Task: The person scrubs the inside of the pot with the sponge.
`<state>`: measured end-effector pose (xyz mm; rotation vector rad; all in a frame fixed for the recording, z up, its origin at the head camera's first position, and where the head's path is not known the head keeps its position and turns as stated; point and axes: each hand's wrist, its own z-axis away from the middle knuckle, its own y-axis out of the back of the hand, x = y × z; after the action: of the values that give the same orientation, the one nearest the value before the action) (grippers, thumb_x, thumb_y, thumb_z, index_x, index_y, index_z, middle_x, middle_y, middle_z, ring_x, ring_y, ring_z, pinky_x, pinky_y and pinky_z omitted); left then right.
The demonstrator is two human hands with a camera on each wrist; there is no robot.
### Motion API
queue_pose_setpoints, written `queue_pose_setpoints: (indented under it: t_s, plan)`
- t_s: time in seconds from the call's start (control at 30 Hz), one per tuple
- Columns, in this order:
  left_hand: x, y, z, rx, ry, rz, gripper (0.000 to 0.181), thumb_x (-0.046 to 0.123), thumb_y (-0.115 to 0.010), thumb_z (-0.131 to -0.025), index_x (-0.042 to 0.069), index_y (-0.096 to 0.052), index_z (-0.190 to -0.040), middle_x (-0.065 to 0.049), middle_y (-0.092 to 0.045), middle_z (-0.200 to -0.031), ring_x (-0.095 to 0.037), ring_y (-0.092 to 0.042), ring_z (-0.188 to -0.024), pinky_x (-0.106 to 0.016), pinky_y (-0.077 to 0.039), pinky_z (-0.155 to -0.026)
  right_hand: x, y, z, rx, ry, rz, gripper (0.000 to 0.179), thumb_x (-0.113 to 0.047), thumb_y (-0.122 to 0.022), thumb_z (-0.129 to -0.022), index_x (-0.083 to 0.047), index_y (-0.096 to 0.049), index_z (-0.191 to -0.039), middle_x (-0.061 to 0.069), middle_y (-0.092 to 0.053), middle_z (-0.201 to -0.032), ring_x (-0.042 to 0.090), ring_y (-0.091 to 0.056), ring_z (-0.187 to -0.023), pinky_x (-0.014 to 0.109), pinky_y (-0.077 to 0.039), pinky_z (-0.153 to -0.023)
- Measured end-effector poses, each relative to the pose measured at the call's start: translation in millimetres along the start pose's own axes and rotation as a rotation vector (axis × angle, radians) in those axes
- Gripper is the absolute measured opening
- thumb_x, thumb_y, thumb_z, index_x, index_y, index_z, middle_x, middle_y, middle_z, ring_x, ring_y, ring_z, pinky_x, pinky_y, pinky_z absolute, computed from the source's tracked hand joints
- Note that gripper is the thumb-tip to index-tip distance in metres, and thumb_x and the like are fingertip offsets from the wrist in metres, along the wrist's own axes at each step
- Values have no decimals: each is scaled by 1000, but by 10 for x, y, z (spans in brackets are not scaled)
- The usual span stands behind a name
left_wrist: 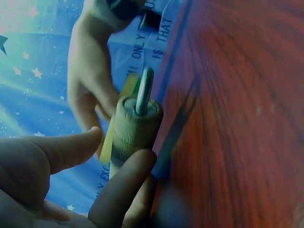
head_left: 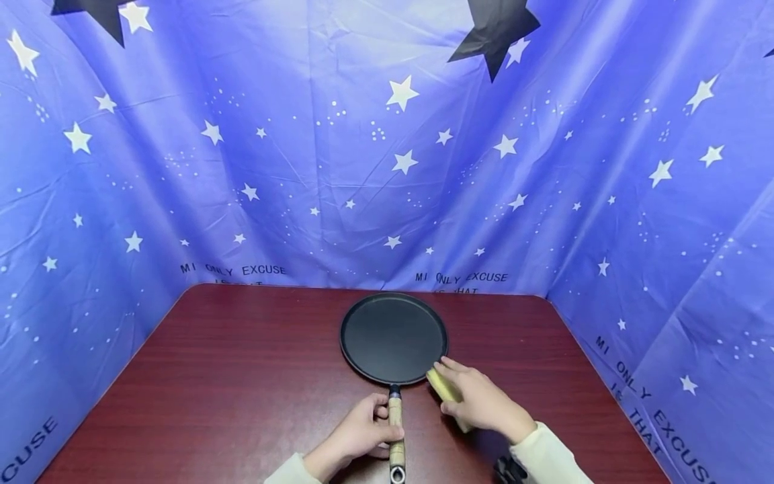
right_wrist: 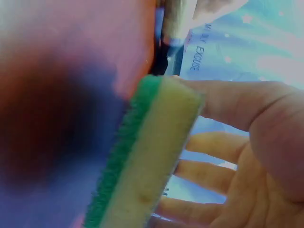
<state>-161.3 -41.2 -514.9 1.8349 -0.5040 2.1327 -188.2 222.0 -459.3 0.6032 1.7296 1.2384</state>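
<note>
A round black flat frying pan lies on the table, its wooden handle pointing toward me. My left hand holds that handle loosely, with the thumb and fingers around it. In the left wrist view the handle's end with its metal hanging loop shows beside the fingers. My right hand grips a yellow sponge beside the pan's lower right rim. From the right wrist view, the sponge has a green scouring layer facing the table, and the thumb lies along its near end.
The dark red wooden table has rounded far corners. Blue star-printed cloth hangs behind it and on both sides. A black device sits at the right wrist. Pale sleeves cover both forearms.
</note>
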Motion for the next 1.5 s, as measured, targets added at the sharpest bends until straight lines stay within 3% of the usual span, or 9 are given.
queue_pose_setpoints:
  t_s: [0.17, 0.33, 0.6, 0.8, 1.2, 1.37, 1.5]
  plan:
    - [-20, -29, 8, -1, -47, -44, 60, -13, -77, -76, -14, -54, -131, -13, -50, -104, -18, -64, -76, -34, -68, -57, 92, 1, -280, 32, 98, -26, 56, -7, -78, -89, 11, -61, -139, 31, -57, -145, 47, -57, -133, 63, -51, -111]
    - [-25, -48, 7, -9, -64, -62, 59, -16, -77, -73, -11, -54, -127, -12, -46, -97, -17, -65, -71, -32, -68, -55, 155, -25, -474, 58, 146, 3, 41, -1, -76, -88, 8, -69, -128, 23, -69, -129, 42, -64, -123, 59, -56, -107]
    - [-27, -57, 34, 8, -38, -71, 64, -15, -76, -75, -10, -52, -134, -12, -45, -97, -17, -67, -68, -33, -67, -52, 124, 18, -552, -53, 159, 143, 34, 2, -71, -88, -2, -75, -121, 12, -72, -123, 34, -67, -117, 61, -62, -88]
    - [-21, -65, 46, 8, -35, -66, 65, -14, -74, -80, -10, -50, -139, -12, -46, -97, -18, -67, -69, -36, -68, -53, 108, 73, -582, -106, 200, 136, 34, 6, -67, -87, -5, -77, -118, 8, -74, -120, 29, -68, -113, 57, -63, -81]
    - [-68, -47, 41, 5, -62, -57, 66, -12, -75, -80, -11, -52, -142, -11, -49, -97, -14, -64, -71, -34, -68, -55, 150, 162, -658, -281, 222, 7, 31, 0, -61, -97, -12, -75, -122, -3, -73, -114, 12, -64, -102, 36, -59, -89]
    - [-73, -29, 36, 0, -95, -117, 66, -9, -76, -81, -14, -52, -142, -9, -51, -96, -12, -61, -70, -27, -66, -53, 136, 146, -703, -352, 232, -111, 31, -4, -55, -105, -16, -74, -126, -7, -72, -116, 6, -61, -100, 28, -56, -89]
    - [-76, -24, 36, -1, -79, -109, 70, -9, -77, -82, -15, -49, -146, -10, -51, -98, -12, -62, -71, -27, -66, -53, 121, 107, -735, -403, 237, -207, 32, -7, -53, -107, -17, -72, -131, -8, -71, -117, 5, -59, -100, 24, -54, -89]
